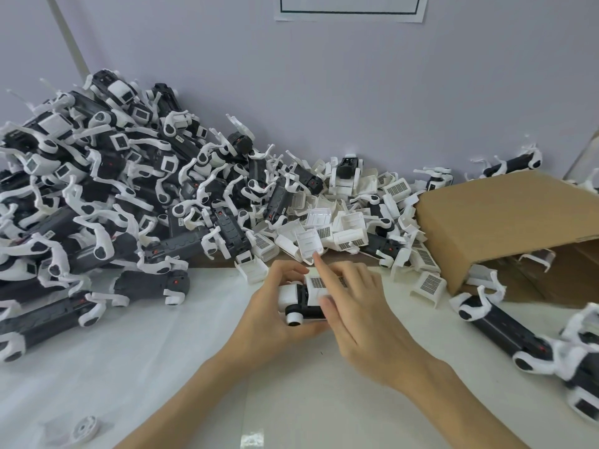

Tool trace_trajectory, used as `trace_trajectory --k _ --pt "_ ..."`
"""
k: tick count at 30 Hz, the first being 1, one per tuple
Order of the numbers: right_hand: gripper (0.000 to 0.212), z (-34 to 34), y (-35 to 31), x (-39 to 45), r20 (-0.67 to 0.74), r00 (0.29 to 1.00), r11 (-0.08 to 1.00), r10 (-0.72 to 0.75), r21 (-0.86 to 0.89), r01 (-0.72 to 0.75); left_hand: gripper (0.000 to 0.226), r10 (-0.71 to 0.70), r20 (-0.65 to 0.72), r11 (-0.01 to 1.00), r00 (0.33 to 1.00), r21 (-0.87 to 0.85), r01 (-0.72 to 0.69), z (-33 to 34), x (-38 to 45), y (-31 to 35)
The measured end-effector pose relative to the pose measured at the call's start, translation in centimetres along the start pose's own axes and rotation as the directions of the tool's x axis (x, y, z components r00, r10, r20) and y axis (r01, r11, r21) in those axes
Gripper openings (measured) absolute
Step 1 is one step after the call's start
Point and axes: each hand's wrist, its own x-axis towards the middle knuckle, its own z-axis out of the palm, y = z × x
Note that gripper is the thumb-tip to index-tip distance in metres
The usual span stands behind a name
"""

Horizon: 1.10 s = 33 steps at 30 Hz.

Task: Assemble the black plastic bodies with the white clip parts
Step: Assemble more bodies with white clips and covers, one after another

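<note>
My left hand (270, 311) grips a black plastic body (303, 304) with white end parts, held just above the white table cover. My right hand (353, 306) lies over its right side and presses a white clip part (317, 285) with a dark grid onto the body, index finger pointing up and away. The right half of the body is hidden under my right hand. Loose white clip parts (337, 228) lie heaped just beyond my hands.
A large pile of black bodies with white legs (107, 189) fills the left and back. A tipped cardboard box (505, 222) lies at the right, more clips inside. Further bodies (505, 332) lie at the right edge. A small white disc (85, 427) sits near the front left.
</note>
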Motion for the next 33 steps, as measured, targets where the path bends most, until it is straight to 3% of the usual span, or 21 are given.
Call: trace_trajectory --k 5,11,13,17,22,25,28,33 --pt "0.031 0.2 0.9 -0.5 -0.162 0.984 0.984 -0.070 0.153 0.095 0.069 -0.011 0.012 1.000 1.000 -0.013 0.011 0.0 -0.1 -0.1" --pt "0.035 0.4 1.7 -0.7 -0.142 0.985 0.977 -0.097 0.173 0.121 0.062 0.003 0.017 0.999 1.000 0.037 -0.004 -0.1 -0.1 -0.1" --pt "0.031 0.1 1.9 -0.8 -0.128 0.991 0.961 -0.043 0.265 0.076 0.062 -0.008 0.029 1.000 1.000 0.023 0.007 -0.2 -0.2 0.1" --pt "0.023 -0.1 1.2 -0.5 -0.089 0.983 0.787 0.161 0.613 -0.074 0.045 -0.018 0.053 1.000 0.998 0.003 0.017 -0.2 -0.3 0.6" --pt "0.035 -0.5 1.2 -0.2 0.130 0.945 0.570 0.301 0.770 -0.287 0.035 -0.085 0.061 0.996 0.995 -0.019 0.086 -0.3 -0.4 0.8" --pt "0.037 -0.5 1.6 -0.2 0.281 0.899 0.497 0.336 0.758 -0.423 0.036 -0.065 0.069 0.998 0.995 0.028 0.063 -0.4 -0.4 0.7" --pt "0.033 -0.8 2.1 -0.1 0.364 0.875 0.412 0.320 0.778 -0.474 0.037 -0.024 0.073 0.997 0.997 0.073 0.019 -0.5 -0.4 0.7" --pt "0.029 -1.8 3.7 0.1 0.392 0.888 0.375 0.242 0.806 -0.458 0.042 0.147 0.163 0.965 0.976 0.194 -0.178 -1.2 0.5 1.5"
